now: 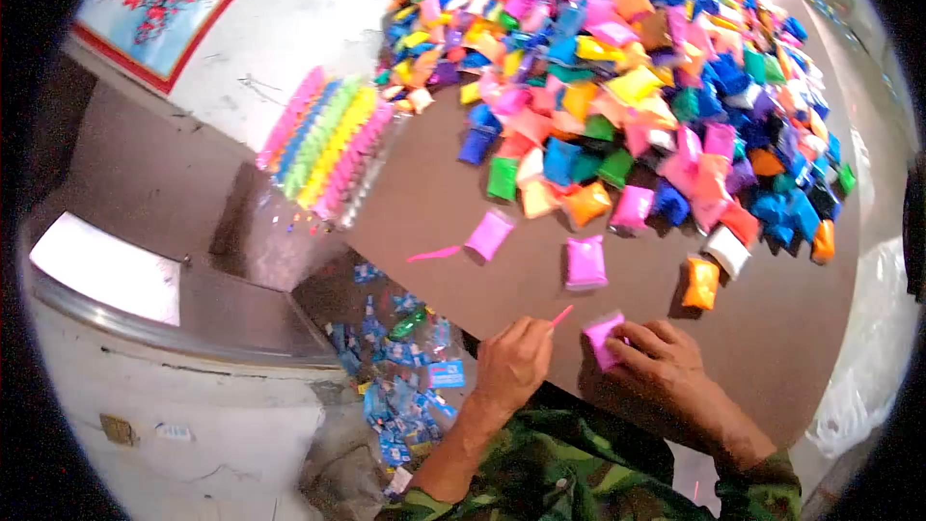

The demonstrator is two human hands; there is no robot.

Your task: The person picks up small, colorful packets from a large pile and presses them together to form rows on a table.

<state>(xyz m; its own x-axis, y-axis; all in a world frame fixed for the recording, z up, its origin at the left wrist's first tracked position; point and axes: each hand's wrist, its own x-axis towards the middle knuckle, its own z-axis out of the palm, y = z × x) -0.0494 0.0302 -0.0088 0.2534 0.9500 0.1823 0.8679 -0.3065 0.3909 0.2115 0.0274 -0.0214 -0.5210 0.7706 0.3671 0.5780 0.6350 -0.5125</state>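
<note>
Pink plastic makes up the small packet (603, 338) that the right hand (661, 359) holds down on the brown bench (540, 294) near its front edge, with the grip closed on the packet's right side. The left hand (514, 364) sits just beside it, its grip pinched around a thin pink stick (561, 315). The stick's tip points up and to the right, toward the packet's top corner, but I cannot tell whether the two touch. Both wrists come out of camouflage sleeves (579, 473). Farther up the bench two loose pink packets (585, 262) lie on their own, apart from each other, and a pink sliver (434, 254) lies just left of the farther one. An orange packet (701, 282) and a white packet (725, 251) lie to the right, at the fringe of a big heap of packets (627, 58) in pink, blue, yellow, green and orange that covers the far half of the bench. Left of the heap, rows of coloured strips (323, 140) lie side by side. Blue wrappers (400, 376) litter the floor below the bench's left edge.
</note>
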